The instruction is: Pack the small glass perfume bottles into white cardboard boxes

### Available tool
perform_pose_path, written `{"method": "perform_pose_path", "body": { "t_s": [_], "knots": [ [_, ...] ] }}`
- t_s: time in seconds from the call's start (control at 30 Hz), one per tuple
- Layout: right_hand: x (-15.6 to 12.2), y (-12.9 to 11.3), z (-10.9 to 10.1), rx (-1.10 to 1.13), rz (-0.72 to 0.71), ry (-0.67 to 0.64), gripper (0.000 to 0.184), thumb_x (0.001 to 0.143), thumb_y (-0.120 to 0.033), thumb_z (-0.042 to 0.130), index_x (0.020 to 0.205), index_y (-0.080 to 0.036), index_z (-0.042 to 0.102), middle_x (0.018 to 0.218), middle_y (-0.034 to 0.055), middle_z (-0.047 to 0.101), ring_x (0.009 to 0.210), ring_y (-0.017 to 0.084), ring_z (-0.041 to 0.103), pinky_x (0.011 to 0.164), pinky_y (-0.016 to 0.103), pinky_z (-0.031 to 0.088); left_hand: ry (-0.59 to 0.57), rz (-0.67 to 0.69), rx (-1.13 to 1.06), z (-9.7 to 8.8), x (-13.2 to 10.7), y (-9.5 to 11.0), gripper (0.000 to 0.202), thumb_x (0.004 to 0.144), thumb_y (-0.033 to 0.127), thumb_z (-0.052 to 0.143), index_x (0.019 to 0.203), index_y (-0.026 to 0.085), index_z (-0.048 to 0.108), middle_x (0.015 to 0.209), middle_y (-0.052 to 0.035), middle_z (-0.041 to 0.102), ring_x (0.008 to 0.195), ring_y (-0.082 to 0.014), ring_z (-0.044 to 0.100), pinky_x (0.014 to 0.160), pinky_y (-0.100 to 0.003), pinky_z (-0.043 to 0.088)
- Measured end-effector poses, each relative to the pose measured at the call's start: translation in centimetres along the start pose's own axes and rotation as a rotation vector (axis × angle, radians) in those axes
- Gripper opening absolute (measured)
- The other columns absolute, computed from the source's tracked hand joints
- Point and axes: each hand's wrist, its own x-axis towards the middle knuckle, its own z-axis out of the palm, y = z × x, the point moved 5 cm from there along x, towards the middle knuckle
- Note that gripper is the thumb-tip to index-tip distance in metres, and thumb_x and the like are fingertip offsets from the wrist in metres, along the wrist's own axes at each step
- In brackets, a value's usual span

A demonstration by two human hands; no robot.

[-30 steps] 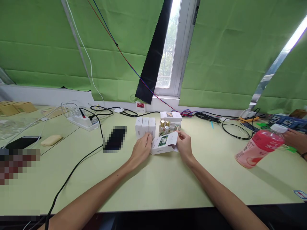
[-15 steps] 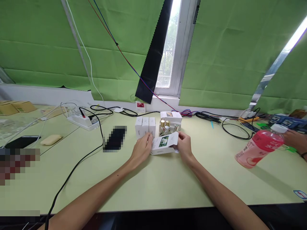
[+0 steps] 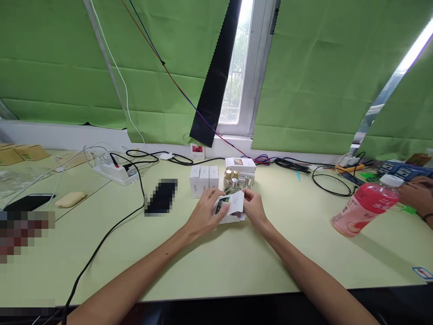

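A small white carton (image 3: 237,203) with a plant picture lies between my hands, its flap end facing right. My left hand (image 3: 208,210) wraps over its left part, thumb across the printed face. At the flap end, the fingers of my right hand (image 3: 253,205) pinch the carton's edge. Just behind stand several small glass bottles (image 3: 234,182) with gold and silver caps. Three white boxes (image 3: 204,180) stand upright side by side, behind my left hand. Another white box (image 3: 241,164) lies behind the bottles.
A pink drink bottle (image 3: 367,205) stands at the right, near another person's hand (image 3: 417,196). Left are a power strip (image 3: 117,173), a blurred dark object (image 3: 161,197), a cream case (image 3: 70,199) and a phone (image 3: 30,202). A black cable (image 3: 108,234) crosses the table.
My left hand has slid right and now covers more of the carton, thumb on top. The carton and my right hand have shifted slightly left. The other person's hand at the right has moved.
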Motion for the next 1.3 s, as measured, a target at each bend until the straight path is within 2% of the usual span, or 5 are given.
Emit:
{"method": "perform_pose_path", "body": {
  "t_s": [0.17,0.4,0.7,0.9,1.3],
  "knots": [
    [-0.2,-0.2,0.8,-0.050,-0.052,-0.095,0.014,0.064,-0.023,0.057,0.072,-0.017,0.067,0.072,0.0012,0.069,0.070,0.018,0.063,0.063,0.027,0.049,-0.051,0.075,-0.046,0.1,-0.1,0.6,0.040,0.092,0.041,0.057,0.126,0.022,0.054,0.124,-0.0103,0.061,0.115,-0.0275,0.058,0.097,-0.043,0.049],
    [-0.4,-0.1,1.5,-0.051,-0.092,-0.207,0.024,0.067,-0.021,0.057,0.084,-0.017,0.074,0.081,0.0034,0.075,0.078,0.020,0.067,0.070,0.030,0.053,-0.106,-0.008,-0.045,0.3,-0.3,0.0,0.062,0.085,0.044,0.065,0.141,0.023,0.046,0.133,-0.0122,0.061,0.117,-0.0307,0.061,0.096,-0.046,0.052],
    [-0.9,0.2,2.2,-0.087,-0.114,-0.295,0.031,0.070,-0.021,0.058,0.096,-0.018,0.074,0.094,0.0044,0.075,0.083,0.021,0.066,0.079,0.034,0.054,-0.148,-0.087,0.009,0.1,-0.2,0.2,0.065,0.087,0.049,0.062,0.144,0.024,0.044,0.131,-0.0109,0.065,0.115,-0.0314,0.063,0.095,-0.044,0.051],
    [-1.1,0.1,2.5,-0.146,-0.119,-0.322,0.034,0.064,-0.018,0.058,0.094,-0.018,0.073,0.089,0.0033,0.074,0.079,0.021,0.064,0.074,0.033,0.055,-0.157,-0.112,0.051,0.2,-0.1,0.1,0.059,0.091,0.051,0.056,0.141,0.022,0.047,0.129,-0.0111,0.066,0.113,-0.0320,0.064,0.090,-0.044,0.051],
    [0.0,0.7,0.8,-0.255,-0.034,-0.094,0.011,0.065,-0.027,0.057,0.071,-0.020,0.062,0.083,0.0056,0.070,0.082,0.023,0.065,0.066,0.031,0.053,-0.161,-0.173,0.077,0.1,-0.1,-0.4,0.057,0.101,0.056,0.035,0.147,0.022,0.041,0.130,-0.0124,0.065,0.119,-0.0330,0.061,0.096,-0.046,0.048]
  ]
}}
